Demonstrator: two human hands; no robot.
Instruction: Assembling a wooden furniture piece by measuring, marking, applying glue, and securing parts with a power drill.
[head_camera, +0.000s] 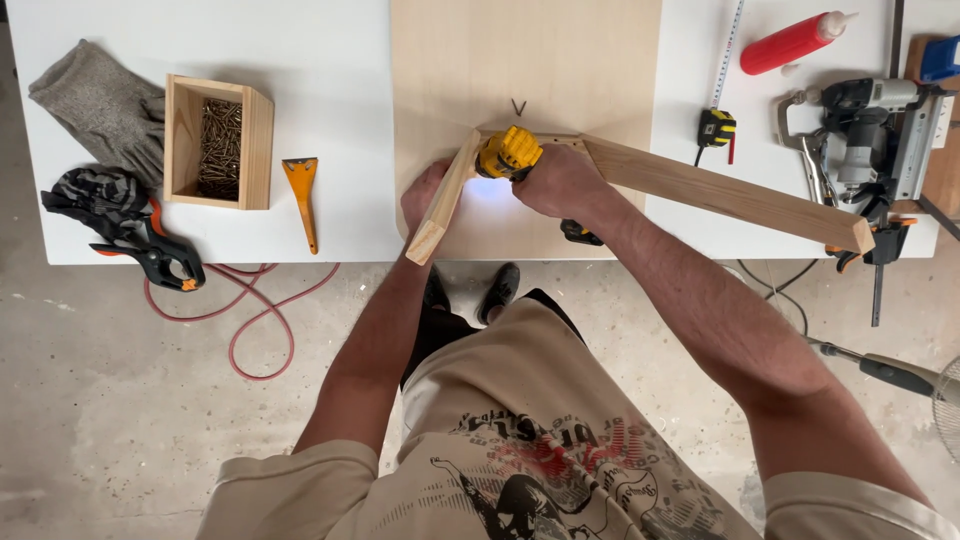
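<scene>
White table (330, 120) over concrete floor (120, 400); right hand (560, 182) grips drill (510, 152), left hand (422, 195) holds wood strip (445, 200).

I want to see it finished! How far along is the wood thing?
Two wooden strips, a short one and a long one, already meet at a corner on the plywood sheet. The right hand presses a yellow drill there; the left hand steadies the short one. Only one corner exists.

a white bench (330, 60) stands on a grey, stained concrete floor (120, 400) in even light; a red hose (262, 315) trails below it.
</scene>
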